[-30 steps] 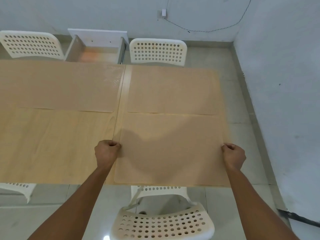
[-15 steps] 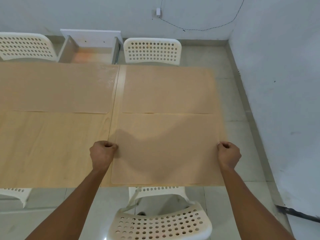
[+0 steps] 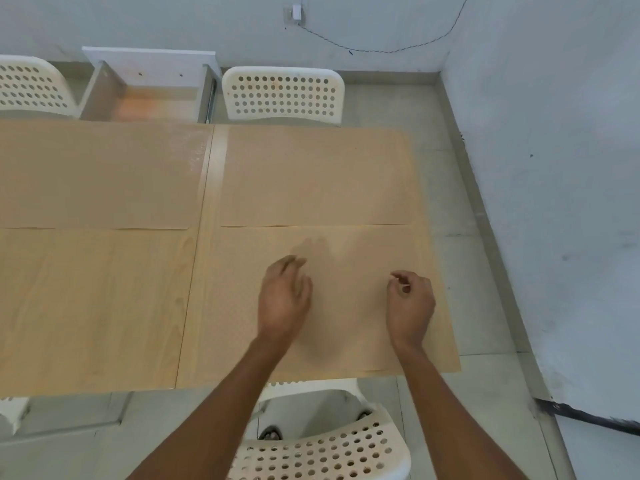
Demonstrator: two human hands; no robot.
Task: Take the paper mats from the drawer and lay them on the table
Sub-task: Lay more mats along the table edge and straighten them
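Three brown paper mats lie flat on the wooden table (image 3: 86,306). The near right mat (image 3: 346,341) lies under both hands. A second mat (image 3: 311,178) lies behind it, and a third mat (image 3: 97,174) covers the far left. My left hand (image 3: 284,299) hovers over the near mat, blurred, with its fingers loosely extended and holding nothing. Nearer the mat's right edge, my right hand (image 3: 410,303) has its fingers loosely curled and holds nothing. An open drawer (image 3: 145,98) stands beyond the table; I see no mats in the part that shows.
White perforated chairs stand at the far side (image 3: 282,95), the far left (image 3: 31,88) and right below me (image 3: 322,452). A white wall (image 3: 554,168) runs close along the right. The near left of the table shows bare wood.
Both hands have let go of the near mat's side edges and moved inward over it. The mat now lies flat. The left hand has opened.
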